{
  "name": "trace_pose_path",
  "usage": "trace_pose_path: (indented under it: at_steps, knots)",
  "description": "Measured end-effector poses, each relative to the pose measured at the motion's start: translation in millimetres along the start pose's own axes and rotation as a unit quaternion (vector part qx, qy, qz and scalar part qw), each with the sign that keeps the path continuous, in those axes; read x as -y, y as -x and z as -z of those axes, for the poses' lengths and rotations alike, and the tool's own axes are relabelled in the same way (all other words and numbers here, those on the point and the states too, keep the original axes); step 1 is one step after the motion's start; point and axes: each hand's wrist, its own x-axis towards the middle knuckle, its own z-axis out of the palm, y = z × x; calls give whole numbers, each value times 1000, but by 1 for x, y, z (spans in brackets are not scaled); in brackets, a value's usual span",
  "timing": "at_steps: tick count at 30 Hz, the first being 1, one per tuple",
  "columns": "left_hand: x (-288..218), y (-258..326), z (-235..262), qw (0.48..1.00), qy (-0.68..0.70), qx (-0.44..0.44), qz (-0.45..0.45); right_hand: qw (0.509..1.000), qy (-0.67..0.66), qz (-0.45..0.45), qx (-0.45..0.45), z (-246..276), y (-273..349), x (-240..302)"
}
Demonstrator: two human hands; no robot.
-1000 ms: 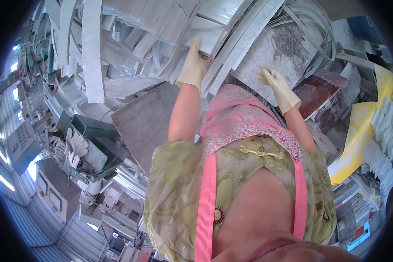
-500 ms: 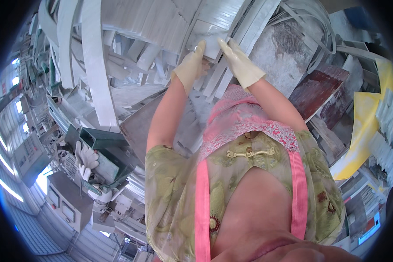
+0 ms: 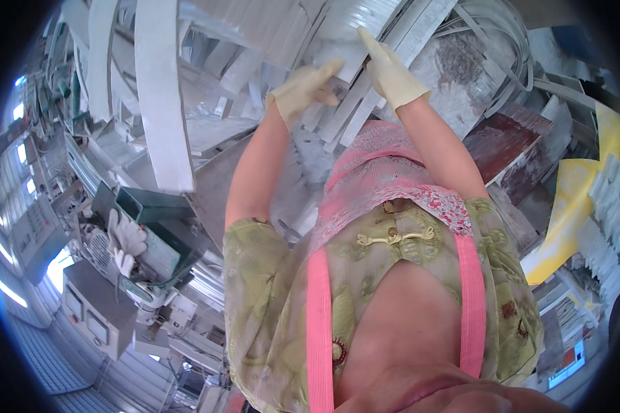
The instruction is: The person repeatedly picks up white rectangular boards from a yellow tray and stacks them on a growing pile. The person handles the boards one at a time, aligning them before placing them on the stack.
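Observation:
My left hand (image 3: 306, 87), in a cream rubber glove, is at the near left corner of a stack of pale, glossy flat pieces (image 3: 336, 56). Its fingers are stretched and apart, with nothing seen in them; motion blurs it slightly. On the stack's right side, my right hand (image 3: 390, 74) wears a matching glove. Its fingers point away from me, straight along the stack's edge, and whether they press on it I cannot tell. Long white strips (image 3: 415, 34) run beside that hand. Under both hands, narrow white bars (image 3: 351, 113) stick out toward me.
Long curved white strips (image 3: 164, 103) hang at the left. A green metal channel (image 3: 155, 204) has work gloves (image 3: 127, 237) on it. Beyond my right arm are a dusty grey surface (image 3: 444, 79), a reddish-brown board (image 3: 506, 141) and a yellow sheet (image 3: 568, 206). A control box (image 3: 100, 310) stands lower left.
My left hand has drawn back slightly toward me and its fingers have spread. The right hand has shifted a little to the right. The whole view has tilted slightly.

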Motion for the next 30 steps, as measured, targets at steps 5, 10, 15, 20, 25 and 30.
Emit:
trace_pose_path:
  at_steps: [5, 10, 15, 20, 25, 30]
  knots:
    - [-10, 36, 28, 988, -100, -29, -110, 994, 88, -42, 58, -7, -12, -11]
    - [90, 24, -12, 975, 16, -111, -192, 994, 108, -8, 26, -11, -15, -24]
    - [138, -36, -28, 821, -385, -251, -338, 995, 78, 45, -49, -15, 4, -31]
    - [131, -73, -14, 861, -385, -258, -211, 997, -65, 19, -21, -23, 12, -23]
    - [121, -106, 12, 961, -72, -157, -216, 997, 70, 23, -10, -21, 6, -15]
    - [84, -93, 8, 900, -370, -215, -88, 994, 80, -67, 19, -21, 0, 3]
